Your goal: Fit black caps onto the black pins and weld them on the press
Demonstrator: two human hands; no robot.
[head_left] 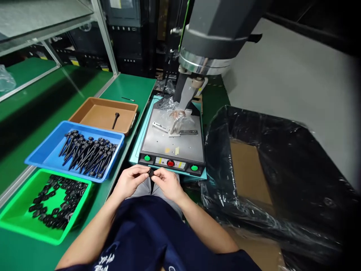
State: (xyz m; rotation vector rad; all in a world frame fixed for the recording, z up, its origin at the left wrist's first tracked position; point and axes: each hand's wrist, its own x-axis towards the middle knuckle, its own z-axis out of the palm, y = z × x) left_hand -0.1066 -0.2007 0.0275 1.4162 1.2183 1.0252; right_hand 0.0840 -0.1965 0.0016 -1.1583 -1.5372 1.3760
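My left hand (132, 183) and my right hand (168, 183) meet in front of the machine's near edge. Between their fingertips they pinch a small black plastic part (150, 172), mostly covered by the fingers; whether it is one piece or two, I cannot tell. Just beyond the hands is the press base (180, 146), with two green buttons and a red button (170, 163) along its front. Clear plastic film wraps the fixture (177, 122) on its metal plate, under the grey machine head (208, 56).
On the green bench at left stand a green tray (17, 218) of small black round caps, a blue tray (42, 152) of black stems with round heads, and a brown tray (98, 113) holding one stem (115, 120). A carton lined with black plastic (282, 169) stands at right.
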